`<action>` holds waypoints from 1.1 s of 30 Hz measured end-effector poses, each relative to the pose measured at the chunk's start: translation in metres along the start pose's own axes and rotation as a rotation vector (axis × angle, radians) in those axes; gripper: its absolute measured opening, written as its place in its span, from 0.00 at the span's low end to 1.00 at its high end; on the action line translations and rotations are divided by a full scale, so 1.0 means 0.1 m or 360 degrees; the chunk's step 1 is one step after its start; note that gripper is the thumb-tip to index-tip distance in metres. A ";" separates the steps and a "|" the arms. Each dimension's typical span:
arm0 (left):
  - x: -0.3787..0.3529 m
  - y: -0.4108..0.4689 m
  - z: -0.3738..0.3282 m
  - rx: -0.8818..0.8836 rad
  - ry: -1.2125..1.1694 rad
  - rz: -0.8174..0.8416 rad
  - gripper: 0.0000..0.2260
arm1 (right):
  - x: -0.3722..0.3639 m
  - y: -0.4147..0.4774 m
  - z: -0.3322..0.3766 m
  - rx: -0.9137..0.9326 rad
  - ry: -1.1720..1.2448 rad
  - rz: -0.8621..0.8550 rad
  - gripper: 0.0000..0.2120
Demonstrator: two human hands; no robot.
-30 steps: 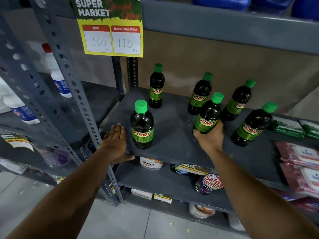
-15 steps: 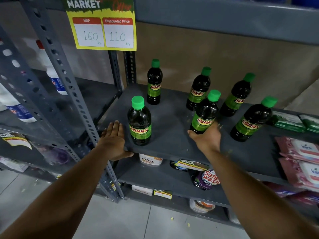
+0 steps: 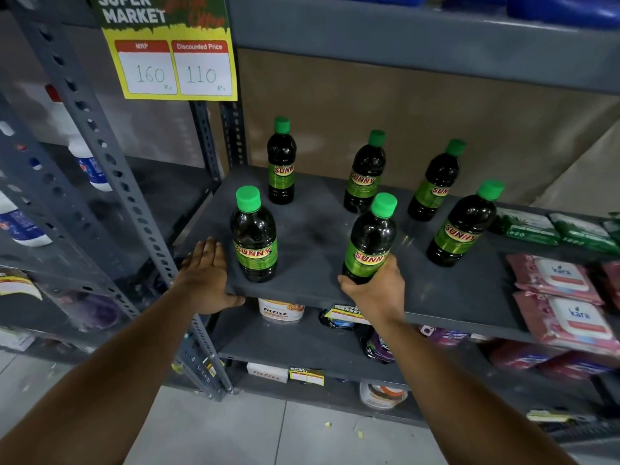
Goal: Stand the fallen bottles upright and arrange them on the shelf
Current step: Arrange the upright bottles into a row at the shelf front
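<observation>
Several dark bottles with green caps and green SUNNY labels stand upright on the grey shelf (image 3: 312, 229). My right hand (image 3: 375, 290) grips the base of the front middle bottle (image 3: 370, 239) near the shelf's front edge. My left hand (image 3: 206, 276) lies flat on the shelf's front left corner, fingers spread, just left of the front left bottle (image 3: 255, 236). Behind stand a back left bottle (image 3: 281, 162), a back middle bottle (image 3: 365, 172) and a back right bottle (image 3: 434, 182). A further bottle (image 3: 461, 226) stands at the right.
Pink wipe packs (image 3: 563, 297) and green packs (image 3: 536, 229) lie on the shelf's right part. A yellow price sign (image 3: 171, 62) hangs above. A perforated metal upright (image 3: 110, 169) stands left of my left hand. White bottles (image 3: 87, 162) are on the neighbouring rack. Lower shelves hold jars and pouches.
My right hand has brought the front middle bottle nearer the shelf's front edge. My left hand stays on the shelf corner.
</observation>
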State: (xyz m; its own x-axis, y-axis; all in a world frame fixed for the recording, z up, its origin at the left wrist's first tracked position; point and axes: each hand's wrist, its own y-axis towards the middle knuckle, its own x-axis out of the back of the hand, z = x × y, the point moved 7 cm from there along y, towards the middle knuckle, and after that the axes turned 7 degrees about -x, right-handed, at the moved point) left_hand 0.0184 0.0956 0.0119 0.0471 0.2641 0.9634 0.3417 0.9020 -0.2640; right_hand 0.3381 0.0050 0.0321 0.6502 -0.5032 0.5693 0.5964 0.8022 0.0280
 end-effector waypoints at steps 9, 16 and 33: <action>-0.01 0.03 0.01 -0.0003 0.0020 -0.0010 0.59 | 0.72 0.10 -0.11 0.0199 0.0403 -0.0704 0.46; -0.02 0.05 0.03 0.0019 0.0056 -0.0015 0.59 | 1.27 0.87 -0.43 -0.0324 0.0204 -0.0642 0.51; -0.05 0.07 0.04 0.0037 0.0034 -0.0011 0.59 | 1.22 0.53 -0.55 -0.0321 0.0199 -0.0391 0.28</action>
State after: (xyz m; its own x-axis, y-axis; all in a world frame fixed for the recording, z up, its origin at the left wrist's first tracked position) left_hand 0.0164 0.1019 0.0052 0.0650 0.2508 0.9659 0.3202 0.9115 -0.2582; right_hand 0.4747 -0.0319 0.0584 0.5209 -0.7190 0.4602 0.8153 0.5787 -0.0187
